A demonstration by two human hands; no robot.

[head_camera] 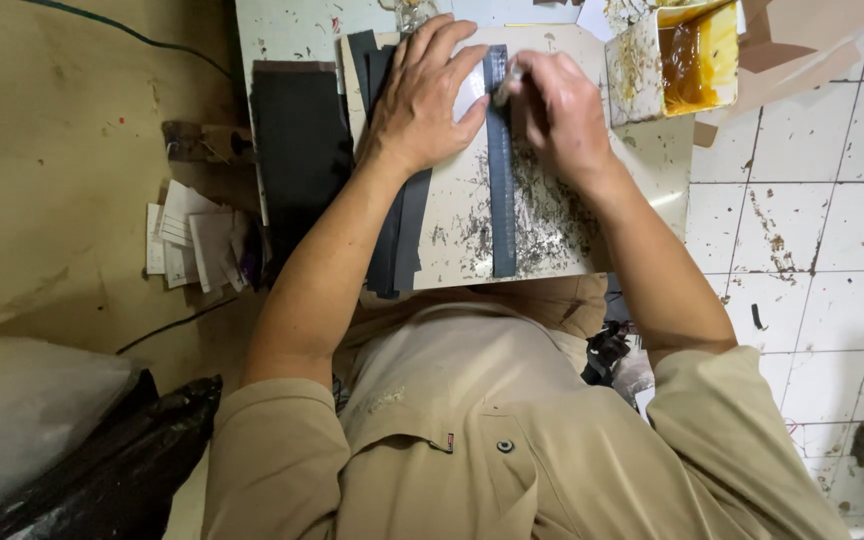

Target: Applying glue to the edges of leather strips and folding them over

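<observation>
Two bare hands work over a pale, glue-flecked board (552, 230) that lies across the person's lap, seen from straight above. The left hand (422, 100) lies flat at about eleven o'clock on the board, fingers spread and relaxed, pressing down on a pale sheet (471, 92) whose outline is mostly covered by the palm. The right hand (557, 110), at about one o'clock, is curled tight, thumb and fingertips pinched around a small pale tool (505, 88); only its tip shows, so I cannot tell what kind of tool it is. That tip touches the top of a long dark strip (501, 200) that runs down the middle of the board from twelve toward six o'clock.

More dark strips (402, 240) lie stacked beneath the left wrist, their upper ends hidden by the hand. A dark sheet of material (297, 150) sits just beside the board at nine o'clock. At two o'clock stands an open box of amber glue (687, 60), its top cut off by the frame edge. Scraps of paper (192, 240) lie on the worn floor at nine o'clock, and white tiles (812, 220) spread at three o'clock. The person's tan shirt (492, 440) fills the bottom, hiding the legs.
</observation>
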